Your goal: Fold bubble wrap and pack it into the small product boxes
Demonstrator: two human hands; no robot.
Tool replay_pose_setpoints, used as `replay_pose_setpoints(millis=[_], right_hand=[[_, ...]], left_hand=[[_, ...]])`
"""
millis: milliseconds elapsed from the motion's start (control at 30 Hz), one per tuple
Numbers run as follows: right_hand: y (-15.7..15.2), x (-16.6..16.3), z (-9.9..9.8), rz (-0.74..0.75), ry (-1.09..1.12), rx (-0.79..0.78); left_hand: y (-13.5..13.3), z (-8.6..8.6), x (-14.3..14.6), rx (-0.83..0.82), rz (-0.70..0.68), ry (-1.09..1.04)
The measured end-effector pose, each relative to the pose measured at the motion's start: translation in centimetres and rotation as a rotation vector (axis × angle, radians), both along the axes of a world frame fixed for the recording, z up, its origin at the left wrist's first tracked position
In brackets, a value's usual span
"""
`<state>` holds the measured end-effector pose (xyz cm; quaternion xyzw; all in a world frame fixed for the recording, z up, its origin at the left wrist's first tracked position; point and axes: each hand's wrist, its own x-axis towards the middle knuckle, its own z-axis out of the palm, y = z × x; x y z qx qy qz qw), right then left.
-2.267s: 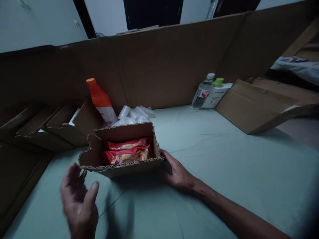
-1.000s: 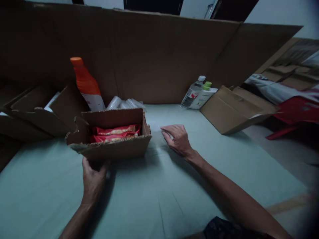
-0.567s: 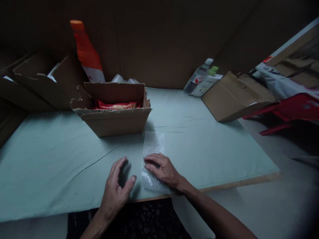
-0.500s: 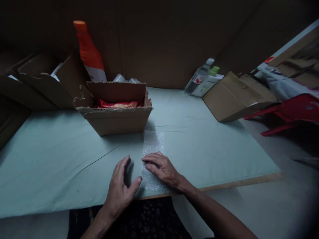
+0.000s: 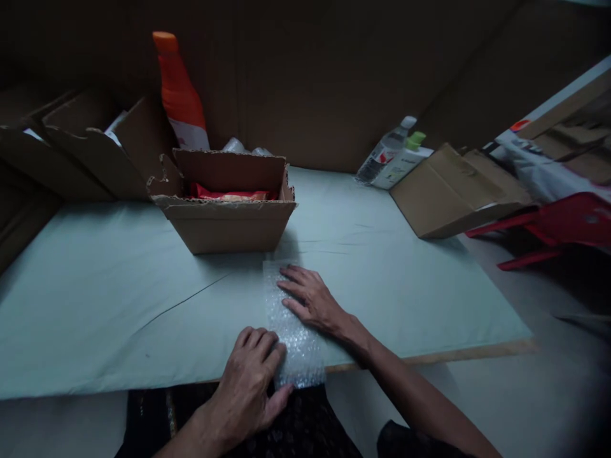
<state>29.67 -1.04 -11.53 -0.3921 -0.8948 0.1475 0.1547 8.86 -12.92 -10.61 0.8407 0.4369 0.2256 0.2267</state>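
Note:
A narrow strip of clear bubble wrap (image 5: 298, 350) lies on the pale green cloth, its near end hanging slightly past the table's front edge. My right hand (image 5: 312, 299) rests on its upper part, fingers spread and palm down. At the wrap's lower left edge is my left hand (image 5: 255, 375), with its fingers bent over the table edge area and its thumb apart, close to the near corner. Just beyond the wrap stands an open cardboard box (image 5: 233, 226) with red packets (image 5: 233, 194) inside.
Behind the box are an orange bottle (image 5: 181, 95) and more open cartons (image 5: 90, 159) at left. Toward the right stand a clear bottle (image 5: 384, 152), a white container with a green cap (image 5: 403, 165) and a tilted cardboard box (image 5: 453, 191). A red chair (image 5: 573, 219) is beyond the table.
The bubble wrap has shifted toward me, over the front edge. My right hand has moved farther up it and flattened; my left hand has come right, to its near left edge.

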Motion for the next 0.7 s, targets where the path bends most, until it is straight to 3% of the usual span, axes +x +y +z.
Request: replay_pose_setpoints(millis=[167,367,500,633,700], right_hand=[[-1.1,-2.3,-0.1,0.078,-0.013,0.026],[1.9,-7.4,0.9,0.182,-0.099,0.067],[0.9,-3.7,2.5,0.152,-0.024,0.047],[-4.6,2.6,3.8,0.206,-0.064,-0.046],[-7.8,3.9,3.8,0.217,-0.101,-0.104]], left_hand=[[-1.0,0.4,-1.6,0.055,0.046,0.041],[-0.9,0.9,-4.4,0.155,0.186,0.095],[-1.6,1.3,-5.2,0.157,0.134,0.033],[-2.2,0.8,-5.1,0.094,-0.065,0.081],[-2.3,0.3,-5.2,0.082,-0.134,0.13]])
